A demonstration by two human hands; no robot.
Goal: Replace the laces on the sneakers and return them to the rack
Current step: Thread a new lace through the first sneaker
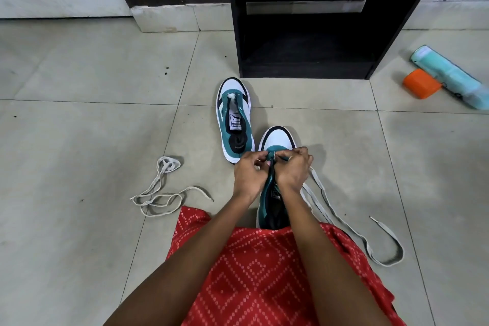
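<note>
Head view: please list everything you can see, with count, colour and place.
far sneaker: 1, teal-white-black, unlaced, before rack
near sneaker: 1, same colours, under the hands
loose lace: 1, pale grey, floor left
trailing lace: 1, pale grey, right of near sneaker
rack: 1, black, ahead
roll: 1, pale teal, floor far right
orange object: 1, orange, beside roll
garment: 1, red patterned, lap
left hand: pinches near sneaker's upper
right hand: pinches it too

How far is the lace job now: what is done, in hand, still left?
Done: the far sneaker has no lace; a loose lace lies on the floor. In hand: left hand and right hand pinch the front of the near sneaker, a second lace trailing to its right. Left: lace both, then return them to the rack.
</note>
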